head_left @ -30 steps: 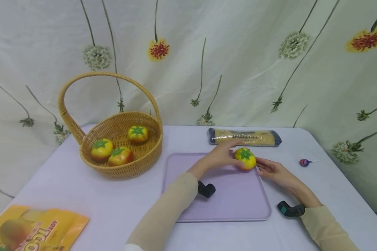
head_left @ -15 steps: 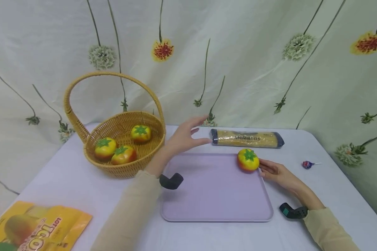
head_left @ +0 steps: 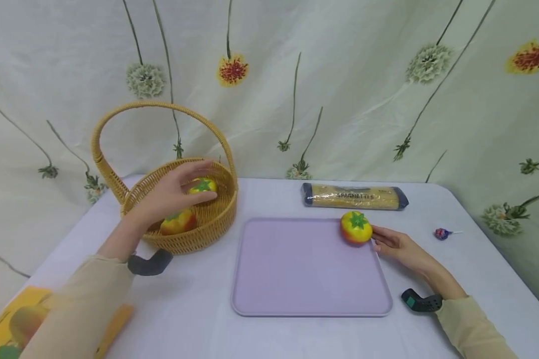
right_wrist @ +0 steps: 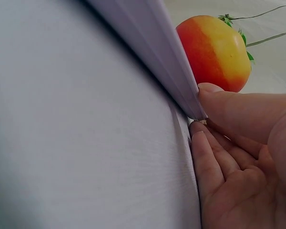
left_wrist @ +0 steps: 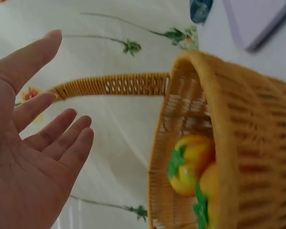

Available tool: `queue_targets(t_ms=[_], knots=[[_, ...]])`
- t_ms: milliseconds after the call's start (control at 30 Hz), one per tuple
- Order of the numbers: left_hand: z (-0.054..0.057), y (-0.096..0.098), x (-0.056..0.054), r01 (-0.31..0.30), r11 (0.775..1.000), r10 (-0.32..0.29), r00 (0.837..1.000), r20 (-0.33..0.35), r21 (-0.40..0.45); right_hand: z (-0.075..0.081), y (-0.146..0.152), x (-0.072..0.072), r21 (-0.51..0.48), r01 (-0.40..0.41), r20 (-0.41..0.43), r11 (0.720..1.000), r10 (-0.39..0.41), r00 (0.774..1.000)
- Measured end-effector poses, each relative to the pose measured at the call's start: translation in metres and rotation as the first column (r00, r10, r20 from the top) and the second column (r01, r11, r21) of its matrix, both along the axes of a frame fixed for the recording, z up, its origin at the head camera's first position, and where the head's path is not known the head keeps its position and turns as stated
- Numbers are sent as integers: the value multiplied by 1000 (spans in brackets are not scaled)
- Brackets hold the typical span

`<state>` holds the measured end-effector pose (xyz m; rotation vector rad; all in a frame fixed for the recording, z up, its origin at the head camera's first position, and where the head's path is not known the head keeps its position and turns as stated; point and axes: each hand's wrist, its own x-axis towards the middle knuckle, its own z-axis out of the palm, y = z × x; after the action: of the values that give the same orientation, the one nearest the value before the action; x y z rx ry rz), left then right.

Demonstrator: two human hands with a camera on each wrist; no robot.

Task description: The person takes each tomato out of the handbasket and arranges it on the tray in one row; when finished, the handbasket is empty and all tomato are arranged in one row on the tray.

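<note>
My left hand (head_left: 168,192) is over the wicker basket (head_left: 215,232), fingers spread and holding nothing. In the left wrist view its palm faces the camera, beside the basket's handle (left_wrist: 128,85). Inside the basket lie yellow-and-red fruits with green star-shaped tops, one fruit (head_left: 203,185) at the back and another fruit (head_left: 178,223) in front; my hand and wrist cover part of the basket. At the lilac tray's (head_left: 314,279) right edge, my right hand (head_left: 400,249) pinches the rim, thumb (right_wrist: 243,112) on top and fingertips below. A similar fruit (head_left: 357,228) sits at the tray's back right corner.
Behind the tray lies a spaghetti packet (head_left: 355,197). A wrapped lollipop (head_left: 442,233) is to the right of the tray. A yellow pouch (head_left: 27,319) at front left is partly covered by the left sleeve. A flowered cloth (head_left: 269,89) hangs behind the table.
My left hand has let go of the fruit at the tray's back right corner and moved left, over the basket. The right hand stays at the tray's edge.
</note>
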<state>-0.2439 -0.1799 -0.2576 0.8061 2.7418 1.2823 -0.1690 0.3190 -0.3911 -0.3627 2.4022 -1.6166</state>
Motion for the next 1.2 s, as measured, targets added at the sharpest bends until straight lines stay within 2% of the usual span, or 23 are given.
queue_targets(t_ms=[100,233,400,667,900,1067,1200], knots=[[-4,-29,-1,-57,998,57,997,50,-15,1,-2,0,2,-3,3,1000,3,1000],[-14,-55,-4,-101,995,104,988,114,-27,2,-1,1,16,5,8,1000,-5,1000],[-29,-71,-7,-89,994,98,985,141,-68,0,2,0,17,14,5,1000,-14,1000],[-44,-81,-10,-56,986,82,984,161,-159,-1,1,-1,10,-1,4,1000,1,1000],[-47,-83,-12,-22,982,55,984,170,-187,1,-1,-1,11,8,14,1000,-8,1000],[-49,-84,-16,4,965,41,985,167,-261,2,-1,0,17,3,11,1000,-3,1000],[-49,-83,-18,50,959,8,980,200,-280,2,-1,0,2,-5,10,1000,4,1000]])
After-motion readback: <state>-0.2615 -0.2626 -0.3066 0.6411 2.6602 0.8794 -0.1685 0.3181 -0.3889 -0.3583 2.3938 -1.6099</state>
